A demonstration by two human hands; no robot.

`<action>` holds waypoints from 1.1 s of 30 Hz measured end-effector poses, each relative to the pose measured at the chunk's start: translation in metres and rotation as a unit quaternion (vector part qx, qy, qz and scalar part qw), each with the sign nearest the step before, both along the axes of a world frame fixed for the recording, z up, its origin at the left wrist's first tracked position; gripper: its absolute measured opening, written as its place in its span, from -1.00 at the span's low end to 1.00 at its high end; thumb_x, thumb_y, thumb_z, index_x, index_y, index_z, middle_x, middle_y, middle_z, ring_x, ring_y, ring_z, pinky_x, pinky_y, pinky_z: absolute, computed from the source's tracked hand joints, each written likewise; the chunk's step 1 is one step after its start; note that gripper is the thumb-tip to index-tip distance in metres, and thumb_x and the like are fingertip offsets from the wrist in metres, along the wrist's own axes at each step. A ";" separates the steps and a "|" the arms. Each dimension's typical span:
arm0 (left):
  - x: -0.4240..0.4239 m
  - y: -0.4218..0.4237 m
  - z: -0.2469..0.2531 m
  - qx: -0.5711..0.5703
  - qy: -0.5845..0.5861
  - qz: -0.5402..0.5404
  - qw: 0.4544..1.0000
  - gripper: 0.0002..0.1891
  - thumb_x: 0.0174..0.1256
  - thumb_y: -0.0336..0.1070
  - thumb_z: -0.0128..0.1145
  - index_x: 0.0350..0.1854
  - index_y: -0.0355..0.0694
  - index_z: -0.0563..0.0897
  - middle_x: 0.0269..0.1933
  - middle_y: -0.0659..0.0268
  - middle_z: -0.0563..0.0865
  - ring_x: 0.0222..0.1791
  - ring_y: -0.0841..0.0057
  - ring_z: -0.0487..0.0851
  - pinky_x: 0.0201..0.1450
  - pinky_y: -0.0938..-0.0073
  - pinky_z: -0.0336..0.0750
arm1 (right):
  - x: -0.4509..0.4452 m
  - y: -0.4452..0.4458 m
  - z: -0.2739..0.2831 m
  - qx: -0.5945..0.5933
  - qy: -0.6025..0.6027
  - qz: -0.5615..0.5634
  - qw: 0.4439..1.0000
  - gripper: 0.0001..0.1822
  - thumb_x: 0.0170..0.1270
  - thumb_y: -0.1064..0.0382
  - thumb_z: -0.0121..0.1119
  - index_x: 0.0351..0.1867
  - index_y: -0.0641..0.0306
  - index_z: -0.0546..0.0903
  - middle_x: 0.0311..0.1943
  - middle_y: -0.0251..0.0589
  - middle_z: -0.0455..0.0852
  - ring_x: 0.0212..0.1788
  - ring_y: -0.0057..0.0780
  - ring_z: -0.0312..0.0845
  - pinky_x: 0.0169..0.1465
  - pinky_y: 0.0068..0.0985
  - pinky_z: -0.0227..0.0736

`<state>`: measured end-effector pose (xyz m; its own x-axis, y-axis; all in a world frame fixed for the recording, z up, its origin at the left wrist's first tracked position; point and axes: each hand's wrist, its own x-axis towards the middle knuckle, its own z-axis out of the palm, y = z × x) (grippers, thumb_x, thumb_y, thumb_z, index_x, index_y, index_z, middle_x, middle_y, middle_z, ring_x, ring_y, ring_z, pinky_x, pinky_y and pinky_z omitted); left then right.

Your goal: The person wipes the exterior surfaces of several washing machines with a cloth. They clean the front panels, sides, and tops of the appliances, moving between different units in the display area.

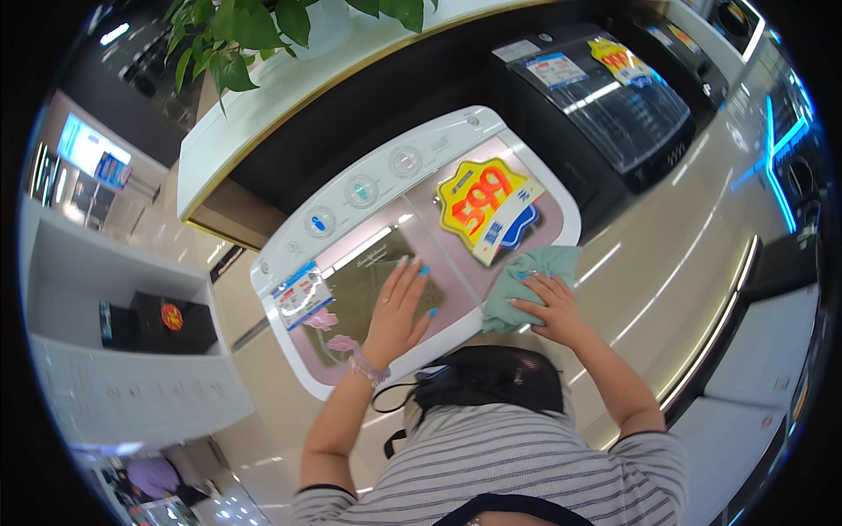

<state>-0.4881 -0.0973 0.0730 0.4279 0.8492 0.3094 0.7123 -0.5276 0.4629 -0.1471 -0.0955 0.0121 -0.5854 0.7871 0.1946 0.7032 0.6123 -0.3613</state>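
Observation:
A white twin-tub washing machine (431,332) with pink lids and several round dials stands before me. My left hand (396,306) lies flat over the dark window of its left lid, fingers spread a little, holding nothing. Under my right hand (547,304) is a crumpled green cloth (510,289), pressed on the machine's near right corner; the palm side is hidden. A yellow price sign (483,200) lies on the right lid, just beyond the cloth. At the left edge of the panel is a small price card (302,296).
Behind the machine runs a white counter (263,125) with a potted plant (233,33). A black washing machine (592,98) stands at the back right. White shelving (125,283) is on the left, white appliances (743,355) on the right. A person in purple (152,477) is at the lower left.

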 end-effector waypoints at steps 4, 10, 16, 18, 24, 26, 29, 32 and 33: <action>0.068 0.045 -0.031 -0.034 0.134 -0.099 0.985 -0.36 0.21 -0.12 0.23 0.37 -0.04 0.40 0.48 0.04 0.26 0.50 0.01 0.16 0.47 -0.07 0.07 | 0.065 0.036 0.000 0.019 0.154 -0.085 0.984 -0.30 -0.28 0.41 0.35 0.10 -0.06 0.65 0.30 -0.13 0.48 0.30 0.00 0.37 0.33 -0.10 0.25; 0.112 0.052 -0.061 -0.050 0.170 0.024 0.984 -0.31 0.27 0.06 0.13 0.42 -0.11 0.34 0.52 0.05 0.20 0.52 0.08 0.11 0.53 -0.04 -0.08 | 0.079 0.107 0.036 -0.015 0.323 -0.082 0.943 -0.35 -0.20 0.46 0.17 0.11 0.14 0.63 0.28 0.06 0.47 0.31 0.12 0.36 0.36 -0.14 0.25; 0.123 0.044 -0.063 -0.053 0.195 0.106 0.973 -0.31 0.31 0.12 0.07 0.41 -0.14 0.35 0.50 0.06 0.25 0.52 0.17 0.15 0.54 0.04 -0.06 | 0.021 0.250 0.041 -0.016 0.331 -0.011 0.943 -0.27 -0.10 0.48 0.09 0.27 0.11 0.51 0.31 0.04 0.45 0.39 0.03 0.31 0.44 -0.19 0.16; 0.124 0.050 -0.065 -0.040 0.190 0.108 0.975 -0.32 0.32 0.14 0.05 0.40 -0.13 0.36 0.50 0.06 0.26 0.51 0.16 0.18 0.52 0.05 -0.02 | -0.013 0.300 0.034 -0.047 0.333 -0.028 0.941 -0.23 -0.03 0.41 0.15 0.37 0.01 0.42 0.36 0.00 0.39 0.43 -0.02 0.24 0.47 -0.09 0.05; 0.124 0.053 -0.062 -0.043 0.186 0.105 0.976 -0.32 0.32 0.15 0.05 0.41 -0.13 0.35 0.51 0.06 0.24 0.51 0.16 0.18 0.51 0.05 0.01 | -0.158 0.311 -0.011 0.032 0.116 0.012 0.993 -0.24 0.14 0.07 0.25 0.44 -0.32 0.32 0.51 -0.12 0.15 0.56 -0.15 -0.02 0.47 0.22 -0.22; 0.125 0.054 -0.058 -0.040 0.176 0.102 0.978 -0.32 0.32 0.13 0.05 0.41 -0.13 0.34 0.52 0.06 0.22 0.51 0.16 0.18 0.51 0.05 0.02 | -0.189 0.304 -0.004 0.068 0.136 -0.004 0.988 -0.27 0.20 0.03 0.20 0.45 -0.34 0.29 0.50 -0.13 0.15 0.54 -0.15 0.00 0.46 0.25 -0.22; 0.124 0.048 -0.058 -0.058 0.163 0.111 0.979 -0.33 0.32 0.10 0.06 0.42 -0.13 0.34 0.52 0.05 0.22 0.52 0.16 0.17 0.50 0.05 0.03 | -0.189 0.306 0.006 0.074 0.109 0.004 0.991 -0.31 0.23 -0.02 0.18 0.44 -0.33 0.32 0.48 -0.15 0.20 0.53 -0.15 0.04 0.46 0.26 -0.20; 0.124 0.046 -0.056 -0.052 0.161 0.117 0.979 -0.34 0.33 0.09 0.07 0.41 -0.13 0.34 0.52 0.05 0.22 0.52 0.15 0.17 0.50 0.04 0.03 | -0.158 0.336 0.000 0.094 0.063 -0.070 0.991 -0.35 0.26 -0.06 0.14 0.42 -0.32 0.33 0.45 -0.16 0.27 0.50 -0.17 0.10 0.45 0.24 -0.15; 0.124 0.048 -0.058 -0.051 0.157 0.112 0.980 -0.34 0.34 0.09 0.07 0.42 -0.13 0.34 0.52 0.04 0.21 0.52 0.15 0.17 0.50 0.04 0.03 | -0.142 0.353 -0.008 0.090 0.069 -0.111 0.987 -0.35 0.28 -0.07 0.13 0.43 -0.32 0.33 0.44 -0.16 0.29 0.49 -0.17 0.13 0.44 0.24 -0.13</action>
